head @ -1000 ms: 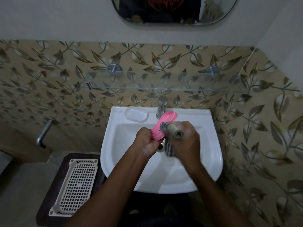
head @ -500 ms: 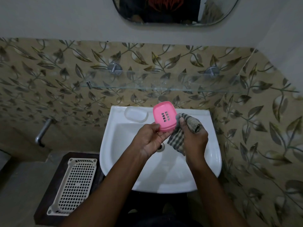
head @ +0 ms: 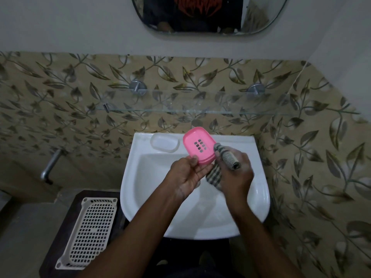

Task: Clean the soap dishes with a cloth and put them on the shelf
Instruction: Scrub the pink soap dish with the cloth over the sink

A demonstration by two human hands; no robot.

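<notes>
My left hand (head: pixel 187 174) holds a pink soap dish (head: pixel 198 145) by its near edge above the white sink (head: pixel 259 189), with the slotted face turned toward me. My right hand (head: pixel 235 171) grips a checked grey cloth (head: pixel 226 160) that touches the dish's right edge; part of the cloth hangs below my palm. A white soap dish (head: pixel 165 144) rests on the sink's back rim, left of the pink one. The glass shelf (head: pixel 200 109) runs along the tiled wall above the sink and carries nothing.
A white perforated plastic tray (head: pixel 90 233) lies on a dark stand left of the sink. A metal pipe (head: pixel 50 167) sticks out of the left wall. A mirror (head: pixel 208 15) hangs above. The tiled right wall stands close to the sink.
The pink dish turned from edge-on to facing me and rose a little toward the shelf. My right hand with the cloth shifted from over the dish to its right side.
</notes>
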